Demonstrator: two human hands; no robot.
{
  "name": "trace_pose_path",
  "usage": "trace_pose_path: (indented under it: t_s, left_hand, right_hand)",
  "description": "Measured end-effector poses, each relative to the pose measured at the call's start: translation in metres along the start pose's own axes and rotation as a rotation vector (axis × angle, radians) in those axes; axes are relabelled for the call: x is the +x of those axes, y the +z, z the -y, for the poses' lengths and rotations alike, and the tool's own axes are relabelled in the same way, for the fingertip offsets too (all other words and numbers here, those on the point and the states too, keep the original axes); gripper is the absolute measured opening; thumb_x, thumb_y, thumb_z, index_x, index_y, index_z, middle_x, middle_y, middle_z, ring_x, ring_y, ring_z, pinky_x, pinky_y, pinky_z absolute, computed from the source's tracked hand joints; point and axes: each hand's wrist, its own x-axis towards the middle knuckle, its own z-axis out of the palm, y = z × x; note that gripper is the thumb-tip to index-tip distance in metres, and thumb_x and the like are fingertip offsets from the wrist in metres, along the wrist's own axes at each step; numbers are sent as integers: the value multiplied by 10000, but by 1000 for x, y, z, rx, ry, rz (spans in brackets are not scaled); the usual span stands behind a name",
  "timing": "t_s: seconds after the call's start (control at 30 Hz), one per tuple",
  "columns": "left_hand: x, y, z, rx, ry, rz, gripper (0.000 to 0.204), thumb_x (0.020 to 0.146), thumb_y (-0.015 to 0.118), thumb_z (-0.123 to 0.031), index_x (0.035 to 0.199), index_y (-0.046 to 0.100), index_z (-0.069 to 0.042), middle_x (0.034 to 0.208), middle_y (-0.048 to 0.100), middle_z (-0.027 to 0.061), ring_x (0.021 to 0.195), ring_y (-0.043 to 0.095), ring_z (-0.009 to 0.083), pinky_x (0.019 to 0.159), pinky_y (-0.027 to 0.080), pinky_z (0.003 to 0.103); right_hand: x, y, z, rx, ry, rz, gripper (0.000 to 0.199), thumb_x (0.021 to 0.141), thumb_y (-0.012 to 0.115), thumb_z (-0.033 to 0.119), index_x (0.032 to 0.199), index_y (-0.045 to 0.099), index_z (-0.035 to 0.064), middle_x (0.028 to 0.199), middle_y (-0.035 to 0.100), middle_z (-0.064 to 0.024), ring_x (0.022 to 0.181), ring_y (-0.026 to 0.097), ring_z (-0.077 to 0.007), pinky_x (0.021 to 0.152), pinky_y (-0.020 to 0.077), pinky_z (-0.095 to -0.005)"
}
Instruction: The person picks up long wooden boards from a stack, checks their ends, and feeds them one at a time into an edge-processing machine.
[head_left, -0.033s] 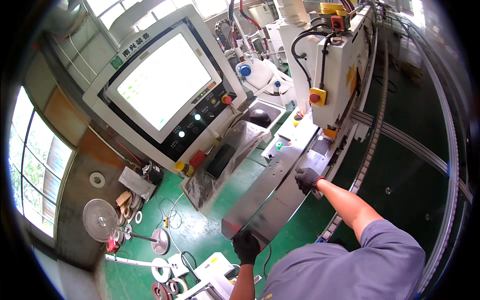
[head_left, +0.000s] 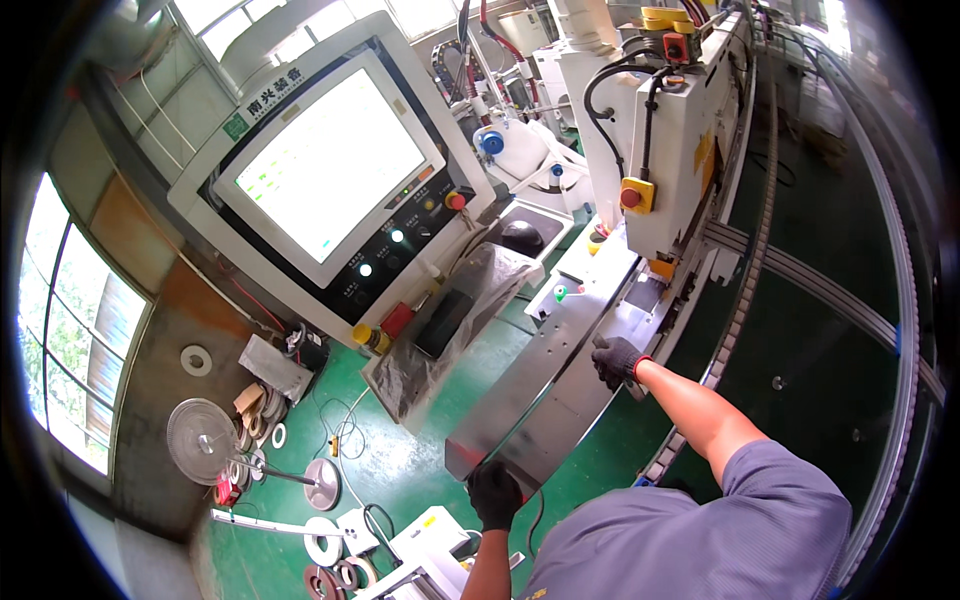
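Note:
A long grey metal bed of two plates (head_left: 545,415), with a narrow slot between them, runs from the white machine head (head_left: 665,165) toward me. My left hand (head_left: 495,495), in a black glove, is closed over the near end of the bed where the slot ends. Farther along, my right hand (head_left: 617,362), gloved in dark grey with a red cuff, rests at the right plate, its fingers curled. A small dark piece shows beside those fingers; most of what they grip is hidden.
To the left stands a control console with a lit screen (head_left: 330,165) and a red stop button (head_left: 456,201). A plastic-covered shelf (head_left: 400,375) juts out below it. A fan (head_left: 200,440) and several tape rolls stand on the green floor. A cable chain (head_left: 735,340) curves past on the right.

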Motion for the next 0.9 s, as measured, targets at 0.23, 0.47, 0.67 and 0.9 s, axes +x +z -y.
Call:
trace_pose_path:
  t_s: [0.23,0.47,0.67,0.9]
  left_hand:
    - [-7,5,12,10,54,-14,145,809,608,-136,942,628,-83,958,636,135,975,592,349,911,435,463]
    - [-7,5,14,20,80,9,161,810,619,-144,960,627,-83,983,640,133,984,593,348,914,441,459]
    - [-3,0,5,54,101,-54,185,791,641,-84,973,614,-103,979,635,102,955,614,316,859,471,428]
    - [8,-14,-19,-47,1,-68,107,839,654,-120,941,634,-95,962,666,118,949,618,330,872,467,428]
  right_hand:
    - [7,-1,-9,-15,-16,12,190,886,545,178,838,566,-4,662,604,-136,452,577,-247,415,503,-391]
    - [10,-3,-12,3,-19,13,177,885,550,181,845,560,9,668,596,-136,465,575,-248,415,501,-397]
    - [-1,0,-3,26,-22,13,158,878,552,170,844,554,15,663,586,-131,485,576,-248,415,494,-398]
    - [3,-1,-8,22,-52,-3,190,890,546,179,838,552,-4,659,599,-157,438,572,-275,393,491,-418]
